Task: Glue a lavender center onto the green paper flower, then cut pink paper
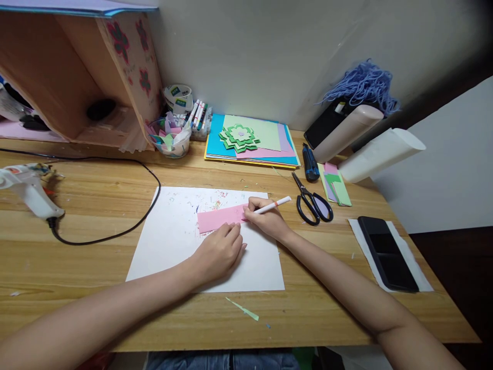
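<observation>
A pink paper strip (217,218) lies on a white sheet (169,241) in the middle of the wooden desk (96,205). My left hand (220,252) rests on the strip's near edge with its fingers flat, pressing it down. My right hand (265,221) is closed round a white pen (273,205) with an orange band. The pen's tip touches the strip's right end.
Black scissors (311,203) and a blue utility knife (310,162) lie right of the sheet. A coloured paper stack with a green paper flower (239,137) sits at the back. A glue gun (26,187) with its cable is at left, a black phone (387,252) at right.
</observation>
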`<state>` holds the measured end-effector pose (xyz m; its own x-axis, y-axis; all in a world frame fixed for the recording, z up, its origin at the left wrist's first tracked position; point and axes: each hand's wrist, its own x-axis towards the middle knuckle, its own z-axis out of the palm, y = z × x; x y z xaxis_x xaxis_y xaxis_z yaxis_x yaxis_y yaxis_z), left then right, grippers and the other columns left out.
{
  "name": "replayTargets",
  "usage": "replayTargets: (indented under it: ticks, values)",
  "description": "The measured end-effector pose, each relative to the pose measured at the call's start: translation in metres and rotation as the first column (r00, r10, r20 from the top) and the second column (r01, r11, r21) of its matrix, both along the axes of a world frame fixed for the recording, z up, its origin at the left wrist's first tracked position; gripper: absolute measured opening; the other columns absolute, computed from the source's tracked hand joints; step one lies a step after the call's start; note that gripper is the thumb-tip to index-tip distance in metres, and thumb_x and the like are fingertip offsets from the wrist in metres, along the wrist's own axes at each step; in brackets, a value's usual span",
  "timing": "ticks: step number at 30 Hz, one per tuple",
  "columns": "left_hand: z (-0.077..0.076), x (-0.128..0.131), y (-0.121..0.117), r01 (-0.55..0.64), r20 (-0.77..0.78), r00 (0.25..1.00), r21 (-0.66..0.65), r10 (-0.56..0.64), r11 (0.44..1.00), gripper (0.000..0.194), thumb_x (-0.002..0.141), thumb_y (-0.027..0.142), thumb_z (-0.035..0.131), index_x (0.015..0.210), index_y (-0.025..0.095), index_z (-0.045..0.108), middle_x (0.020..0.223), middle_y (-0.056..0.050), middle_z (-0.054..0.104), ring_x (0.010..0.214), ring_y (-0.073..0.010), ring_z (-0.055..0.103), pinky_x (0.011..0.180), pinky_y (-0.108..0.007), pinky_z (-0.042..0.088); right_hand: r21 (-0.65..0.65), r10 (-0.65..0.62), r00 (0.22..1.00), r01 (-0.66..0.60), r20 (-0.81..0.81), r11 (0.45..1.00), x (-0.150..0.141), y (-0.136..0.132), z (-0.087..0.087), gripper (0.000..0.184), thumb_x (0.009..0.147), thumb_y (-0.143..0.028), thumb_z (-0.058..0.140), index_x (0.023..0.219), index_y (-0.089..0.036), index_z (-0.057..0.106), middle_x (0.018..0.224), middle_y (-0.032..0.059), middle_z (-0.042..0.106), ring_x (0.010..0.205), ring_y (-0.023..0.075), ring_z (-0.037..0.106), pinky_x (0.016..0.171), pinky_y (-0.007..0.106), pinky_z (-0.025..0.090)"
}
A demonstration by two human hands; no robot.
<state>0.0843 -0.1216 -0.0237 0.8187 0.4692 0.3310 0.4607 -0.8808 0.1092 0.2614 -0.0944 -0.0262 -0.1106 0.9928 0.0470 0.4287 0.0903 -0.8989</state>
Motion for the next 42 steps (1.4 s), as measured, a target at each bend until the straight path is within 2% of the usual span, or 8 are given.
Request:
replayTargets:
  ticks: [9,29,37,42]
  values:
    - [-0.0004,0.0001,-0.0003,0.001,-0.008,1.000,-0.006,-0.001,1.000,0.024,0.087,0.019,0.036,0.080,0.009,0.056,0.091,-0.015,0.059,0.082,-0.0239,0.053,0.067,-0.038,0.048,-0.002,-0.010,0.999,0.010,-0.047,1.000,-0.0007,-0.0001,0.0018,0.029,0.076,-0.024,0.050,0.053,-0.019,0.033,0.051,-0.0053,0.037,0.050,0.0089,0.035,0.049,0.022,0.026]
    - [0.0002,-0.0002,-0.0006,-0.009,-0.032,0.999,-0.004,0.009,1.000,0.024,0.087,0.021,0.036,0.082,0.009,0.056,0.095,-0.015,0.060,0.083,-0.0233,0.054,0.070,-0.037,0.049,0.019,0.001,0.999,-0.002,0.039,1.000,0.0013,0.0030,0.0012,0.029,0.069,-0.015,0.048,0.050,-0.019,0.026,0.048,-0.0069,0.029,0.047,0.0074,0.028,0.047,0.022,0.022]
    - [-0.0010,-0.0007,-0.0011,-0.007,-0.031,0.999,-0.017,0.006,1.000,0.023,0.087,0.021,0.037,0.083,0.009,0.056,0.095,-0.015,0.059,0.084,-0.0234,0.054,0.069,-0.038,0.049,0.019,-0.010,0.999,0.009,0.031,1.000,0.0010,0.0019,0.0012,0.030,0.073,-0.018,0.049,0.051,-0.018,0.029,0.049,-0.0063,0.032,0.048,0.0076,0.029,0.047,0.022,0.023]
    - [-0.0010,-0.0003,-0.0007,-0.004,-0.020,1.000,-0.009,0.003,1.000,0.023,0.086,0.020,0.038,0.082,0.008,0.057,0.094,-0.016,0.060,0.083,-0.0242,0.054,0.069,-0.038,0.049,0.009,0.011,1.000,-0.011,-0.029,1.000,0.0007,0.0004,0.0005,0.030,0.076,-0.022,0.052,0.052,-0.018,0.035,0.050,-0.0057,0.038,0.050,0.0079,0.034,0.048,0.021,0.026]
